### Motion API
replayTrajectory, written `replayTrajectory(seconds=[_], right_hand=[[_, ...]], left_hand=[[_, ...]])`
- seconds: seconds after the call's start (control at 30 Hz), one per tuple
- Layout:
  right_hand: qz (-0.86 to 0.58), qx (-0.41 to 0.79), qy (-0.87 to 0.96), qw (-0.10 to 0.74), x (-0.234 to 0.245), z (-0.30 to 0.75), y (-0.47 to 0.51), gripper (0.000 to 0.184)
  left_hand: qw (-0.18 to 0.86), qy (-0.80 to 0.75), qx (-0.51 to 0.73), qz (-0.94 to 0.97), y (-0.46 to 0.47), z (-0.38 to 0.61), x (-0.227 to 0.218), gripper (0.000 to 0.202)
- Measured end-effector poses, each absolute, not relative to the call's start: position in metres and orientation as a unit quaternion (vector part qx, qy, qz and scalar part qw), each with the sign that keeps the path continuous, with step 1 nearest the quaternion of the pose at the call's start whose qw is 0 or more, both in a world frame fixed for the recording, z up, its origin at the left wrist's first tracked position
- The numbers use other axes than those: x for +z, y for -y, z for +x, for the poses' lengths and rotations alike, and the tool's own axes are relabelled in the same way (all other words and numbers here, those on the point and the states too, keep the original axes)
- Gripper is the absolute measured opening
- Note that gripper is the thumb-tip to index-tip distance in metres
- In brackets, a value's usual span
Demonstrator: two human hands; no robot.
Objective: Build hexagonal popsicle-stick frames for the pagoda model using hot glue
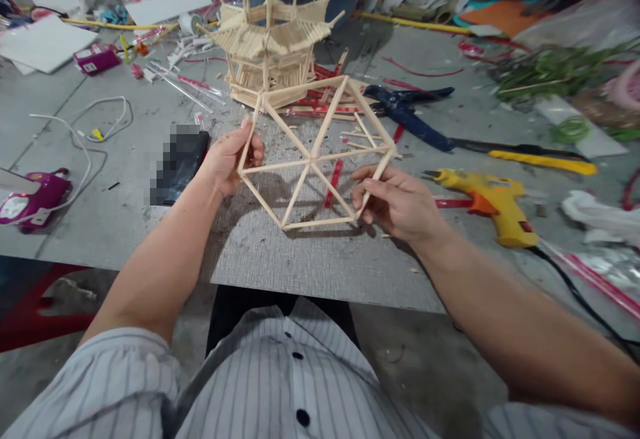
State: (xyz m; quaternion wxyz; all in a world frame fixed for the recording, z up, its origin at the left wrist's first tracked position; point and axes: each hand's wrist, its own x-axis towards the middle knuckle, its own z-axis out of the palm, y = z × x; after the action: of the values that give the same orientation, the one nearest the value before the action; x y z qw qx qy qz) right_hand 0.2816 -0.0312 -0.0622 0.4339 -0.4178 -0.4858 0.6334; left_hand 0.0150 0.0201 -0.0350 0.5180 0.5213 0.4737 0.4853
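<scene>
Between my hands is a hexagonal frame of thin wooden sticks (312, 159), its spokes meeting at the centre. It is held tilted above the table. My left hand (231, 155) pinches its left edge stick, with the thumb in front. On the right, my right hand (395, 200) grips the opposite edge stick between thumb and fingers. Behind the frame stands a tiered stick pagoda (273, 45) with upturned roof corners; its top is cut off by the view. Loose sticks (357, 140) lie on the table beyond the frame, partly seen through it.
A yellow glue gun (487, 202) lies right of my right hand, its cord running off the edge. Blue pliers (410, 112) and a yellow-black utility knife (540, 157) are behind it. A dark phone (180, 165) sits at left, near a purple device (35, 199) with a white cable.
</scene>
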Motion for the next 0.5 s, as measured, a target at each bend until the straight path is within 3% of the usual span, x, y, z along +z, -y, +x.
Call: replayTrajectory(seconds=[0.1, 0.3, 0.4, 0.5], right_hand=[[-0.418, 0.627, 0.486, 0.443, -0.060, 0.282, 0.029, 0.029], [-0.400, 0.621, 0.496, 0.457, -0.060, 0.283, 0.028, 0.026], [-0.398, 0.608, 0.517, 0.453, -0.060, 0.281, 0.030, 0.024], [-0.399, 0.607, 0.541, 0.424, -0.059, 0.278, 0.035, 0.026]], left_hand=[[0.431, -0.472, 0.531, 0.557, -0.023, 0.010, -0.042, 0.065], [0.115, -0.507, 0.607, 0.601, -0.027, -0.009, -0.040, 0.057], [0.064, -0.490, 0.552, 0.672, -0.017, -0.003, -0.031, 0.030], [-0.010, -0.465, 0.462, 0.755, -0.002, 0.012, -0.024, 0.033]])
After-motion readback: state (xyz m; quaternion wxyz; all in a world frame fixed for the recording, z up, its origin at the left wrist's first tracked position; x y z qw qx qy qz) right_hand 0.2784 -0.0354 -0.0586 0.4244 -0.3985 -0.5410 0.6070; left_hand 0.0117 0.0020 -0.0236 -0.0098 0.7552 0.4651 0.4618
